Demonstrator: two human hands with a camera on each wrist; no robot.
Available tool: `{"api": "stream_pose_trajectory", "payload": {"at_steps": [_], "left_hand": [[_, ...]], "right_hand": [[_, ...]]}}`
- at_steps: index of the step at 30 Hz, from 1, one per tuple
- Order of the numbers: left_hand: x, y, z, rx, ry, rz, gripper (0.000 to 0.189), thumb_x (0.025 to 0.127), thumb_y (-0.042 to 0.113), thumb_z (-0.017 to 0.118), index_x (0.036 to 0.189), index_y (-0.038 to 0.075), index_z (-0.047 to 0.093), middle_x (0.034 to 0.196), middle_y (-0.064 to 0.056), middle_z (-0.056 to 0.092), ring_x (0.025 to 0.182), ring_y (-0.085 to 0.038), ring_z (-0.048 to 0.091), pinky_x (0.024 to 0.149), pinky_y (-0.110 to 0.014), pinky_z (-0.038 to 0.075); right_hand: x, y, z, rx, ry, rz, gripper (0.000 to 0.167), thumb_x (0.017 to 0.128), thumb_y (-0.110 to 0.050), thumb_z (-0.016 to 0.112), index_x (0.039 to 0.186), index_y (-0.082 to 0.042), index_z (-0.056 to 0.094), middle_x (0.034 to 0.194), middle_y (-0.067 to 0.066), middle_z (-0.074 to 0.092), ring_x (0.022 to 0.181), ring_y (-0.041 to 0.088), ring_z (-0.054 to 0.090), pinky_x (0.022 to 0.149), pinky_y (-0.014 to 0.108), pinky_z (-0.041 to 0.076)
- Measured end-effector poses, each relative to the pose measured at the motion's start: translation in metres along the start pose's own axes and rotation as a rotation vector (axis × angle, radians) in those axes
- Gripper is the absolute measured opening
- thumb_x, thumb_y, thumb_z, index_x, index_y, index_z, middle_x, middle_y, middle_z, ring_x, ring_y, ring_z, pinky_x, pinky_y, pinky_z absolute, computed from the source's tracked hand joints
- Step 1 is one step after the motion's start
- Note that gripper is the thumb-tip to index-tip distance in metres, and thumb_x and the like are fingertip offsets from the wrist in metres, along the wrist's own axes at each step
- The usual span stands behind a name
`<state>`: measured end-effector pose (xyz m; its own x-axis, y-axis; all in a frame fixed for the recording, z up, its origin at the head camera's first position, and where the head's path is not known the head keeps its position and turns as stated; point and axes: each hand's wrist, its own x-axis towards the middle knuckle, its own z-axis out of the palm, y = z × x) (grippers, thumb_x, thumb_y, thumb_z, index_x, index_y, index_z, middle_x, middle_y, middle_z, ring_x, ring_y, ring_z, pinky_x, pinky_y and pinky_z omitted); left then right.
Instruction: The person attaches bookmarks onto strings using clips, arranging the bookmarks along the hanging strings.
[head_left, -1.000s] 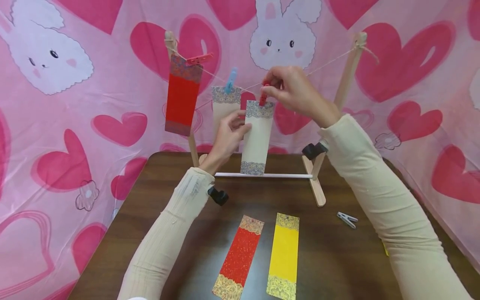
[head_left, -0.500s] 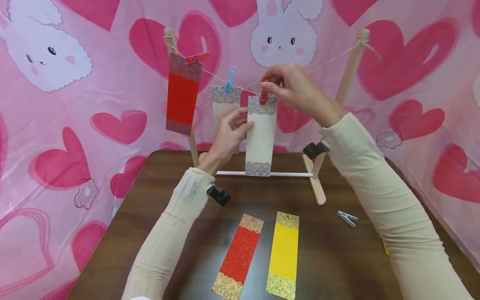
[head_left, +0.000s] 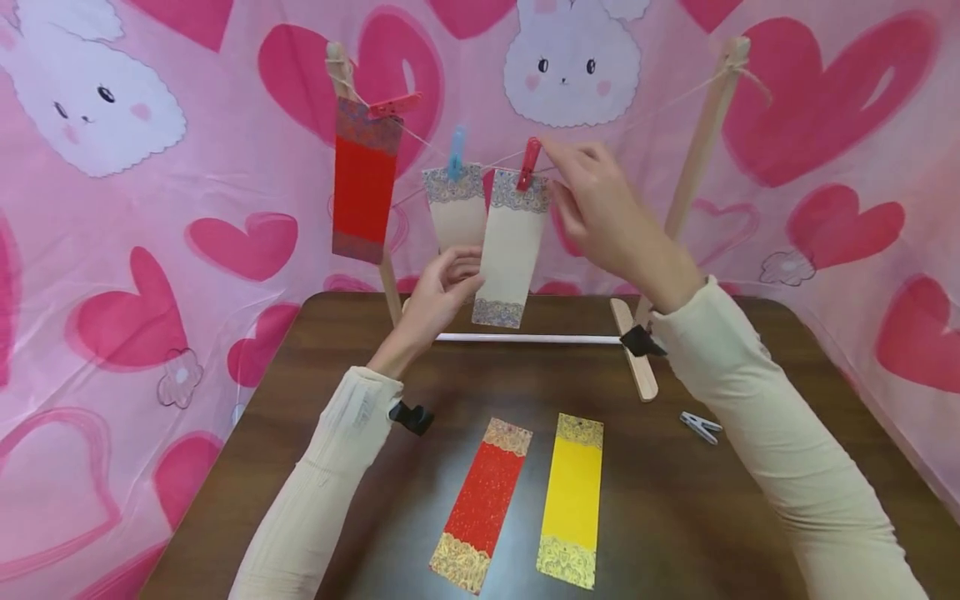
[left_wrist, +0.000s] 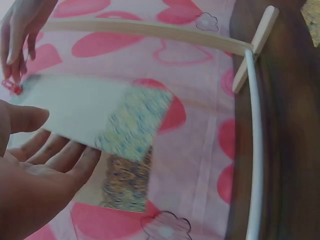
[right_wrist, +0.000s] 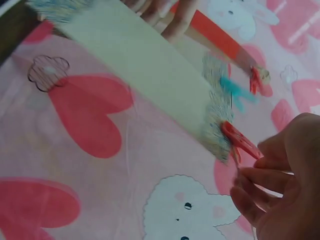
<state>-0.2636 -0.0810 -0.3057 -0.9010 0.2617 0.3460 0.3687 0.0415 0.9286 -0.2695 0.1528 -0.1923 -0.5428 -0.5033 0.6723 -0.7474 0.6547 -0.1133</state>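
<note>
A white paper card [head_left: 512, 242] with blue lace-patterned ends hangs slightly tilted from a string [head_left: 426, 147]. The red clothespin [head_left: 529, 163] bites its top edge. My right hand [head_left: 611, 208] is just right of that clothespin, fingertips close to its handle end [right_wrist: 252, 146]. My left hand [head_left: 442, 292] is at the card's left edge; in the left wrist view its thumb [left_wrist: 30, 120] stands apart from the spread fingers [left_wrist: 55, 155] under the card. A second white card [head_left: 459, 218] hangs behind under a blue clothespin [head_left: 456, 155], its lower part hidden by the left hand.
A red card [head_left: 366, 187] hangs at left under another red clothespin [head_left: 394, 105]. Wooden posts [head_left: 693, 154] joined by a white rod [head_left: 536, 338] hold the string. On the table [head_left: 360, 517] lie a red-gold card [head_left: 483, 504], a yellow card [head_left: 572, 500] and a pale clothespin [head_left: 701, 427].
My right fingers have come off the red clothespin and shifted right, leaving it on the string with the card. My left hand has slid slightly down and left along the card.
</note>
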Motion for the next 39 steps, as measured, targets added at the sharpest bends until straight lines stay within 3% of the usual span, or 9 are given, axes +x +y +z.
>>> {"api": "stream_pose_trajectory", "payload": {"at_steps": [3,6,10,17,20,24,29,34,39], "left_hand": [[-0.012,-0.008,-0.005,-0.048,-0.013,0.013,0.036,0.098,0.004,0.06,0.133,0.0,0.053,0.125,-0.021,0.064,0.117,-0.029,0.062,0.098,-0.04,0.051],[-0.031,-0.019,-0.01,-0.088,-0.014,0.001,0.037,0.098,0.003,0.059,0.134,-0.003,0.05,0.123,-0.024,0.064,0.115,-0.032,0.064,0.1,-0.045,0.049],[-0.056,-0.032,-0.019,-0.078,0.02,-0.039,0.036,0.099,0.003,0.058,0.133,-0.004,0.048,0.12,-0.027,0.065,0.111,-0.033,0.066,0.098,-0.045,0.05],[-0.079,-0.036,-0.027,-0.025,0.057,-0.051,0.031,0.097,-0.002,0.06,0.127,-0.003,0.054,0.115,-0.031,0.065,0.108,-0.035,0.066,0.093,-0.035,0.054],[-0.092,-0.037,-0.026,0.034,0.048,-0.058,0.031,0.096,-0.002,0.06,0.126,-0.005,0.054,0.113,-0.029,0.066,0.107,-0.037,0.065,0.093,-0.032,0.053],[-0.11,-0.044,-0.023,0.151,0.035,-0.077,0.03,0.096,0.001,0.063,0.125,0.0,0.057,0.11,-0.018,0.069,0.108,-0.035,0.065,0.093,-0.03,0.052],[-0.13,-0.05,-0.017,0.275,-0.022,-0.13,0.031,0.094,0.003,0.067,0.123,0.01,0.059,0.113,-0.01,0.068,0.108,-0.031,0.064,0.093,-0.041,0.052],[-0.147,-0.055,-0.01,0.372,-0.071,-0.194,0.034,0.092,0.004,0.069,0.124,0.01,0.059,0.115,-0.012,0.066,0.105,-0.024,0.064,0.093,-0.047,0.051],[-0.161,-0.056,0.002,0.51,-0.031,-0.298,0.028,0.091,0.008,0.072,0.117,0.007,0.061,0.1,-0.008,0.067,0.09,-0.019,0.064,0.084,-0.042,0.053]], "right_hand": [[-0.022,0.0,0.005,-0.011,0.059,-0.035,0.049,0.098,0.002,0.05,0.147,0.001,0.045,0.149,0.018,0.047,0.138,0.034,0.039,0.117,0.039,0.028],[-0.046,0.0,0.008,-0.002,0.09,-0.045,0.049,0.096,0.005,0.051,0.145,0.0,0.048,0.153,0.017,0.042,0.142,0.033,0.035,0.119,0.04,0.025],[-0.077,-0.001,0.009,0.039,0.101,0.017,0.05,0.093,0.009,0.051,0.141,-0.001,0.052,0.151,0.015,0.045,0.139,0.033,0.037,0.117,0.043,0.029],[-0.122,0.006,0.012,0.091,0.111,0.146,0.048,0.091,0.011,0.051,0.137,-0.001,0.057,0.143,0.016,0.053,0.132,0.036,0.042,0.11,0.049,0.034],[-0.143,0.007,0.016,0.107,0.129,0.182,0.044,0.091,0.012,0.054,0.134,0.0,0.059,0.138,0.016,0.056,0.128,0.036,0.044,0.106,0.052,0.037],[-0.173,0.01,0.021,0.116,0.124,0.237,0.04,0.092,0.01,0.055,0.131,0.001,0.06,0.137,0.016,0.057,0.127,0.037,0.045,0.102,0.055,0.037],[-0.217,0.016,0.024,0.105,0.085,0.308,0.04,0.09,0.01,0.06,0.13,0.003,0.06,0.134,0.021,0.058,0.125,0.039,0.045,0.099,0.059,0.037],[-0.259,0.024,0.024,0.087,0.072,0.385,0.04,0.09,0.01,0.062,0.129,0.003,0.06,0.131,0.023,0.058,0.123,0.041,0.045,0.096,0.06,0.037],[-0.298,0.032,0.02,0.066,0.103,0.494,0.039,0.091,0.007,0.062,0.129,0.002,0.06,0.13,0.025,0.059,0.12,0.044,0.046,0.097,0.061,0.035]]}}
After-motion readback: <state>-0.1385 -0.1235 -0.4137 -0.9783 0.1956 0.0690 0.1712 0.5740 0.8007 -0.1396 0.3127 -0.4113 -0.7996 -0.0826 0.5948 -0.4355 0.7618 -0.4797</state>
